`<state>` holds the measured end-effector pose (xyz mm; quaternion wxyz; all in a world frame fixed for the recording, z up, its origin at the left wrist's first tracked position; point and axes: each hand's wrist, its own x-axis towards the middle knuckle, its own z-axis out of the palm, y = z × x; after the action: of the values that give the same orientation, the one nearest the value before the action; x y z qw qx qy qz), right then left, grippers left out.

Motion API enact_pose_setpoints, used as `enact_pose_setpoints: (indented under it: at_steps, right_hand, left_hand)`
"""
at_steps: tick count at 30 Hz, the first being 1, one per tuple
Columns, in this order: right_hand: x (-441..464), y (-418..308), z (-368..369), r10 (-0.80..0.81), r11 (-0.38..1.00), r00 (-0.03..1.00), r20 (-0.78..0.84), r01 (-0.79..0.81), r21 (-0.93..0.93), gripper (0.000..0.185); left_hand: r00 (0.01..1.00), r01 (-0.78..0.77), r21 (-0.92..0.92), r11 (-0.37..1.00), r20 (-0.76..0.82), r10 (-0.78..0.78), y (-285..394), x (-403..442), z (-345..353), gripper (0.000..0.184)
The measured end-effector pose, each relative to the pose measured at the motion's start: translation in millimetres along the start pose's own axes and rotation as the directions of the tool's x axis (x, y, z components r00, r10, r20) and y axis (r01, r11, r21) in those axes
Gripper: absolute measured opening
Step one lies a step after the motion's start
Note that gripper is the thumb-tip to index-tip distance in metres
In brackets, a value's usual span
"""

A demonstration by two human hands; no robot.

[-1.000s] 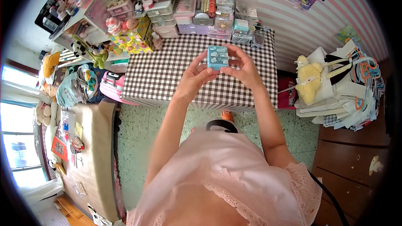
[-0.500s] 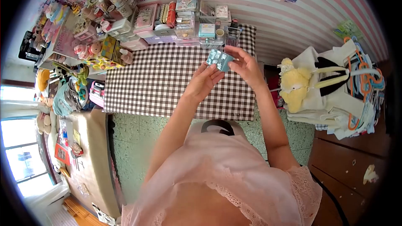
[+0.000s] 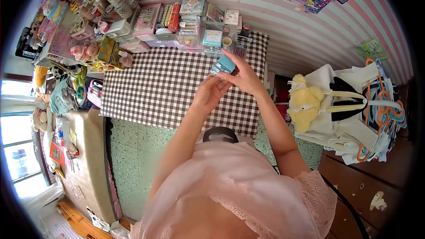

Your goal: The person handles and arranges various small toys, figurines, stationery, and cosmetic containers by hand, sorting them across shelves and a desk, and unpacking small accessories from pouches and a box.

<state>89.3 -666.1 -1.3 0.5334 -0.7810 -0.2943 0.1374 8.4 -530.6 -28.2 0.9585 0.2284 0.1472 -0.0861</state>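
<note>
A small blue box (image 3: 222, 64) with a pale pattern on one face is held over the checkered table. My right hand (image 3: 244, 76) grips it, index finger along its top edge and thumb near its lower side. Just below, my left hand (image 3: 209, 94) is turned palm up with its fingers loosely curled and apart. Its fingertips come close to the box and to my right thumb; whether they touch the box I cannot tell.
A brown-and-white checkered cloth covers the table (image 3: 146, 84). Along its back stand a light-blue box (image 3: 212, 38), a tape roll (image 3: 227, 42) and clear organizers. Plush toys are at left. A clothes rack with a yellow plush (image 3: 305, 102) stands at right.
The box has tilted and its patterned face has turned. My right hand has shifted round it, while my left fingers have moved off its front. The view has shifted slightly.
</note>
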Motion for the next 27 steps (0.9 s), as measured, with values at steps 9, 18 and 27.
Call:
enact_pose_setpoints:
  at_steps: [9, 18, 27]
  right_hand:
    - [13.3, 17.6, -37.9, 0.129, 0.99, 0.991, -0.031, -0.127, 0.062, 0.053]
    - [90.0, 130.5, -115.7, 0.14, 0.988, 0.9, -0.412, -0.156, -0.003, 0.055]
    - [123.5, 146.6, -109.2, 0.443, 0.895, 0.884, -0.152, -0.427, 0.125, 0.057]
  left_hand:
    - [0.997, 0.078, -0.013, 0.997, -0.006, -0.078, -1.9, 12.7, 1.1, 0.027]
    - [0.976, 0.163, -0.006, 0.987, -0.147, -0.162, -17.2, 56.9, -15.5, 0.048]
    - [0.906, 0.205, -0.009, 0.979, -0.378, -0.193, -33.9, 138.9, -24.3, 0.045]
